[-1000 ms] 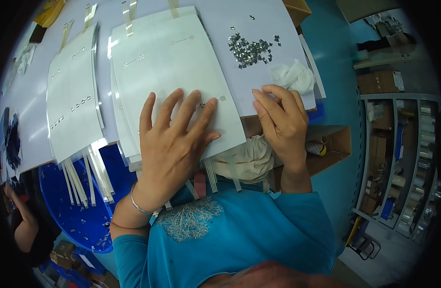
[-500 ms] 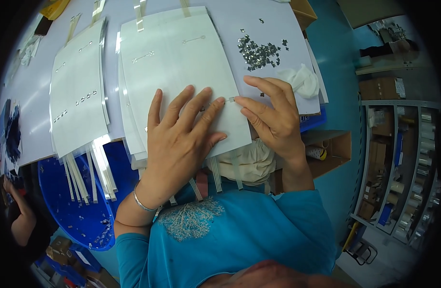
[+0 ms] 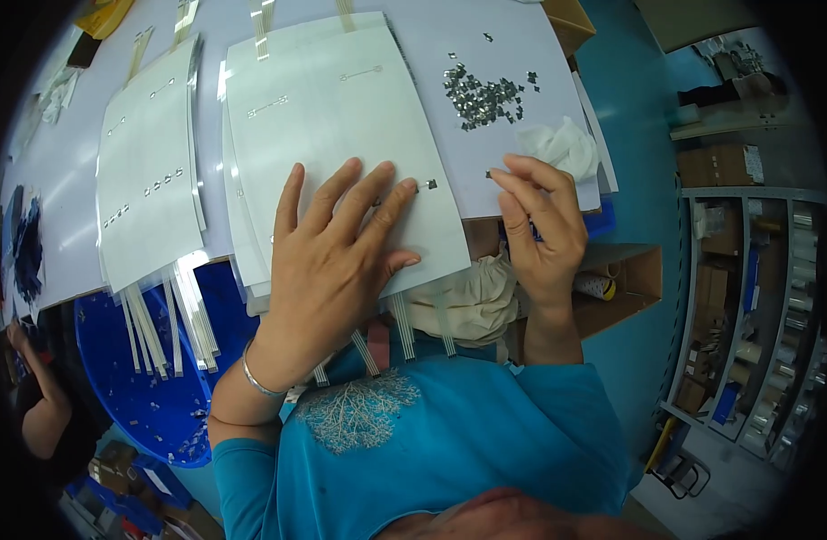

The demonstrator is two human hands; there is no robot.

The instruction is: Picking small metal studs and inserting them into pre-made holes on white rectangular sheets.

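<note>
My left hand (image 3: 341,225) lies flat with its fingers spread on a stack of white flexible sheets (image 3: 332,135), near the sheet's front edge. Beside its index fingertip, a small dark square piece (image 3: 432,184) sits on the top sheet by the right edge; a second piece shows partly under that fingertip. My right hand (image 3: 544,225) is off the sheet to the right, thumb and index finger apart. Its index fingertip is right at a single small dark piece (image 3: 488,174) on the table; whether they touch is unclear. Farther back lies a loose pile of these shiny pieces (image 3: 485,101).
Another stack of white sheets (image 3: 152,153), with rows of small pieces, lies left. Striped ribbon tails (image 3: 193,315) hang over a blue tub (image 3: 143,396). A crumpled white cloth (image 3: 562,148) is behind my right hand. A cardboard box (image 3: 625,288) stands at right; another person's arm (image 3: 44,405) shows at left.
My right hand has moved right, off the sheet's edge to the lone piece on the table. The square it was touching on the sheet now looks dark instead of pale. My left hand has barely shifted.
</note>
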